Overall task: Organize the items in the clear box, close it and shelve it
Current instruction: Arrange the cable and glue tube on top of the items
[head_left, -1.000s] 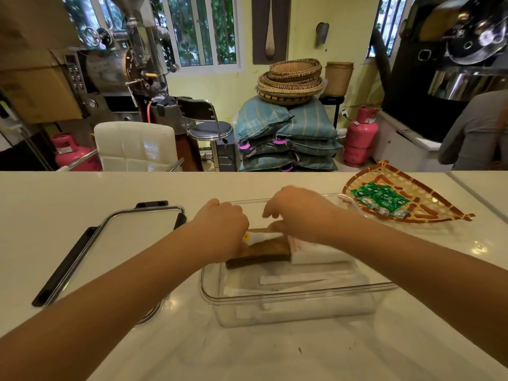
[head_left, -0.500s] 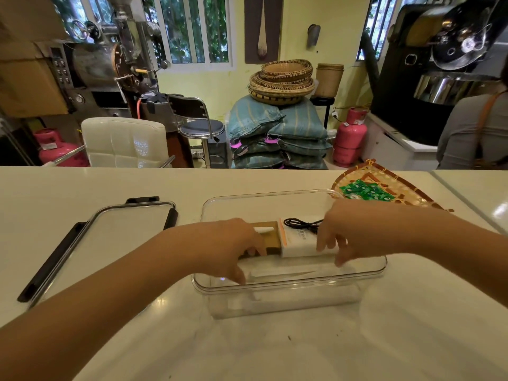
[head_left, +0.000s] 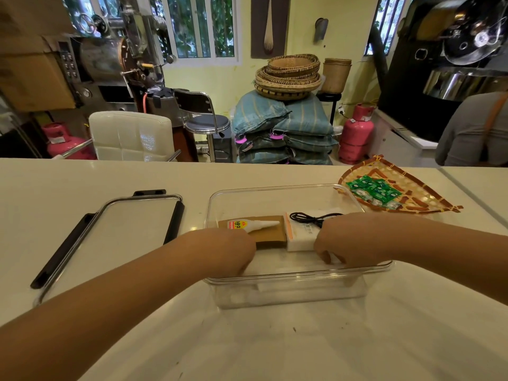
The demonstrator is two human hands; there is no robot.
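The clear box [head_left: 275, 188] stands open in the middle of the white counter. Inside it lie a flat brown pad [head_left: 272, 235] with a white 502 glue bottle [head_left: 253, 224] on top. To the right of the pad sits a white box with an orange edge [head_left: 301, 236], carrying a coiled black cable [head_left: 310, 217]. My left hand [head_left: 228, 251] reaches into the box at its near left, fingers curled down on the brown pad's near corner. My right hand [head_left: 349, 237] grips the white box's near right end. The clear lid [head_left: 132, 229] with black clips lies flat to the left.
A woven tray [head_left: 428, 200] holding several green packets [head_left: 373, 188] sits just behind the box's right corner. A person in grey [head_left: 472, 133] stands beyond the counter at far right. A white chair [head_left: 132, 136] is behind the counter's far edge.
Both hands have drawn back toward the near side of the box. The glue bottle, brown pad and cable, earlier covered by my hands, now show.
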